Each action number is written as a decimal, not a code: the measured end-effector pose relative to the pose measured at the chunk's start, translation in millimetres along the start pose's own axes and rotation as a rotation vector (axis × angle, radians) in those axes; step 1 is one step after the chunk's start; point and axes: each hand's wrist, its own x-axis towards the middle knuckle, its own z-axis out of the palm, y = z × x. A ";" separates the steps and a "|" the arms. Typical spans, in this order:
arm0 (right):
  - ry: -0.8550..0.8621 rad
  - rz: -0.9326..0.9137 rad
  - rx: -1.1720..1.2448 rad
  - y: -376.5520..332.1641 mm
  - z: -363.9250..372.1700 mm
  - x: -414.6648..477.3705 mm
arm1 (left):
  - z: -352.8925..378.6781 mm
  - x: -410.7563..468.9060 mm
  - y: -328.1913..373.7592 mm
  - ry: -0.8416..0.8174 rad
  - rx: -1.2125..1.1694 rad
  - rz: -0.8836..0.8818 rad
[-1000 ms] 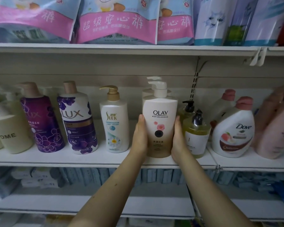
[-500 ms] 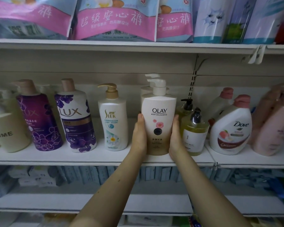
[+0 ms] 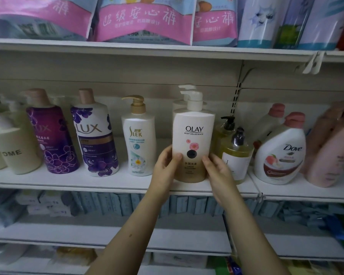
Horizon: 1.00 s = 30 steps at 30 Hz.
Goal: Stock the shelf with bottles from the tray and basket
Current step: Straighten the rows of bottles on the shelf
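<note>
A white and gold Olay pump bottle [image 3: 193, 135] stands upright on the middle shelf [image 3: 107, 180], in front of two more of the same kind. My left hand [image 3: 166, 165] grips its lower left side, thumb on the label. My right hand [image 3: 218, 171] holds the lower right side, thumb on the front. The tray and basket are out of view.
Left of the Olay stand a Slek bottle [image 3: 138, 139], two Lux bottles [image 3: 94, 135] and a cream pump bottle [image 3: 14, 147]. To the right are yellow pump bottles [image 3: 235, 153], a Dove bottle [image 3: 282, 153] and pink bottles [image 3: 330, 151]. Packs fill the upper shelf [image 3: 147, 18].
Both hands have slid lower on the Olay bottle and their thumbs have come round onto its front. The bottle stays in the same spot on the shelf.
</note>
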 end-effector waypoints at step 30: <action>-0.122 0.029 -0.228 7.8 -3.0 16.8 | -1.0 9.4 -6.6 -0.039 0.092 0.014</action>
